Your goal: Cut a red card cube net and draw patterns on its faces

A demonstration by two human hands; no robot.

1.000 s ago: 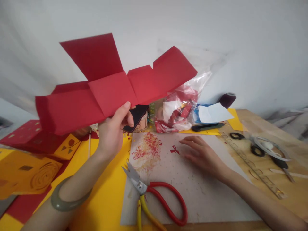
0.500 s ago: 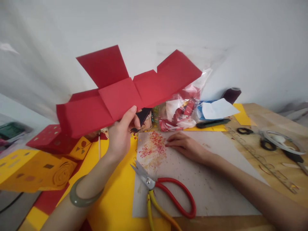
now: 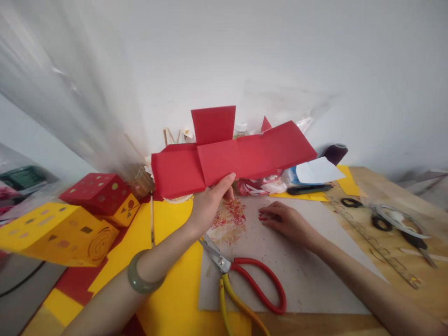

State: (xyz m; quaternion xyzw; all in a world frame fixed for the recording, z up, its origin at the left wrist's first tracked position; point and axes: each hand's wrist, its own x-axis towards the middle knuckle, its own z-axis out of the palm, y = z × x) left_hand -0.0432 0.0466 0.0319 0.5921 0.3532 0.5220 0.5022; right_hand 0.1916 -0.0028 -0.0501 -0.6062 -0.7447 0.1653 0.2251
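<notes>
My left hand pinches the lower edge of a creased red paper box net between thumb and fingers, holding it up above the table. One square flap of the net stands upright. My right hand rests low over the grey board, fingers curled together around small red paper scraps. Left of those fingertips lies a heap of red and yellow paper bits. Scissors with red and yellow handles lie slightly apart-bladed on the board's left edge, between my forearms.
A red box and a yellow box with cut patterns stand at left, beside yellow sheets. Behind sit a bag of scraps, a cutter and a thread spool. A clear ruler and small scissors lie right.
My left hand has moved right and lowered the red net, turning it more level. My right hand has drawn back slightly from the heap, with red scraps now at its fingertips.
</notes>
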